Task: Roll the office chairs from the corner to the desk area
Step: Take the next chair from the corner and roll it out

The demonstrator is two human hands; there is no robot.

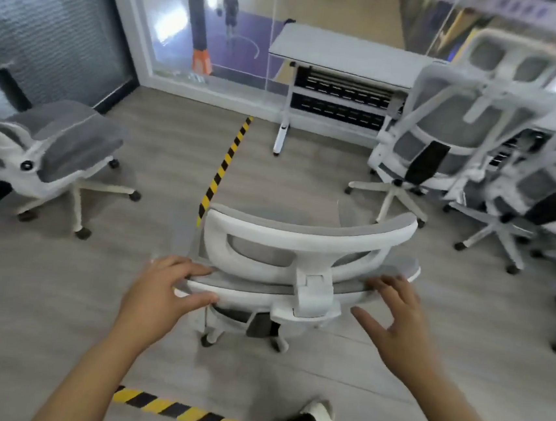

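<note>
Chair (300,243) is set just ahead of both hands, backrest (255,288) crosswise. Its left end is gripped by the left hand (164,287); the right hand (392,318) is spread wide, fingertips at the right end.

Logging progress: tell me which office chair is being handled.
The centre chair, its back to the camera: only here the left hand grips the backrest edge, and the right hand is open beside it.
</note>
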